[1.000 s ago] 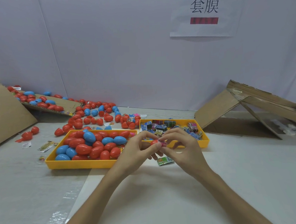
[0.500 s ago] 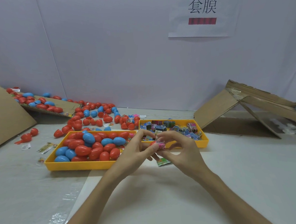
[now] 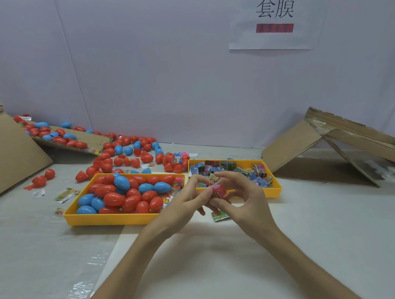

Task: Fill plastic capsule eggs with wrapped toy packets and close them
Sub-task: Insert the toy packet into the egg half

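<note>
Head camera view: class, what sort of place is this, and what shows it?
Probably a hand-packing workstation: a yellow tray heaped with red and blue capsule eggs, a second tray of wrapped toy packets, and a printed sign on the partition wall.

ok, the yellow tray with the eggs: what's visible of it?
The egg tray is shallow, rectangular, bright yellow, plastic-looking, flat on the table. Closed red eggs and fewer blue eggs heap it. The packet tray sits beside its right end. The left hand hides its near right corner; contact unclear.
</note>
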`<state>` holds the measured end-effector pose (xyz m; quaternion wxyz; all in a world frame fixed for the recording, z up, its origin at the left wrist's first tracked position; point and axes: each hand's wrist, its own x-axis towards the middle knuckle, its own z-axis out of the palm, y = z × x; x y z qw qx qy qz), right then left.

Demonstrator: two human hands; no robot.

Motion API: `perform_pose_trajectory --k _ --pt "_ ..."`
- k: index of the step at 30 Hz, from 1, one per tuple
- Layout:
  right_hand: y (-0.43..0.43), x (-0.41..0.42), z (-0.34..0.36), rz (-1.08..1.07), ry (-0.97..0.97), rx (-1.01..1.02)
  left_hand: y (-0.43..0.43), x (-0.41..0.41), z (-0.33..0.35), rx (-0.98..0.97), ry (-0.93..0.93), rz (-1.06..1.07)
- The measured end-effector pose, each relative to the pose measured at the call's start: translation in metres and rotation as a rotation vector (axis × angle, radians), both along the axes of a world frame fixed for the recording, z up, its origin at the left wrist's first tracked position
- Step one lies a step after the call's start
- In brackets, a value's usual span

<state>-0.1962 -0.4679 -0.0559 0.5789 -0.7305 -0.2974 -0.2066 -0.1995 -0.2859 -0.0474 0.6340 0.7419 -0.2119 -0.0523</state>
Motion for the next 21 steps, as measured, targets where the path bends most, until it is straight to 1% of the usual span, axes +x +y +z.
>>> perform_pose_trajectory --k 4,8,11,13,16,19,21 --pt "0.004 -0.004 0.0 -0.039 -0.076 0.002 -0.003 0.0 0.002 -0.01 0.044 0.034" --pt "0.001 0.001 -0.005 -0.084 -0.166 -0.109 -0.004 -0.001 0.006 -0.04 0.038 0.07" --pt "0.001 0.002 -0.007 -0.079 -0.239 -0.18 -0.003 -0.001 0.004 0.013 -0.025 0.109" --pt "0.001 0.002 -0.008 -0.068 -0.246 -0.202 -0.001 -0.001 0.003 0.017 -0.039 0.112" --pt "0.001 0.002 -0.006 -0.063 -0.154 -0.13 0.003 -0.002 0.006 -0.061 0.002 0.071" --pt "0.001 0.001 -0.001 -0.012 -0.004 -0.001 0.006 -0.005 0.009 -0.252 0.115 -0.026" --pt "0.001 0.001 0.001 0.007 0.078 0.036 0.006 -0.007 0.012 -0.364 0.204 -0.084"
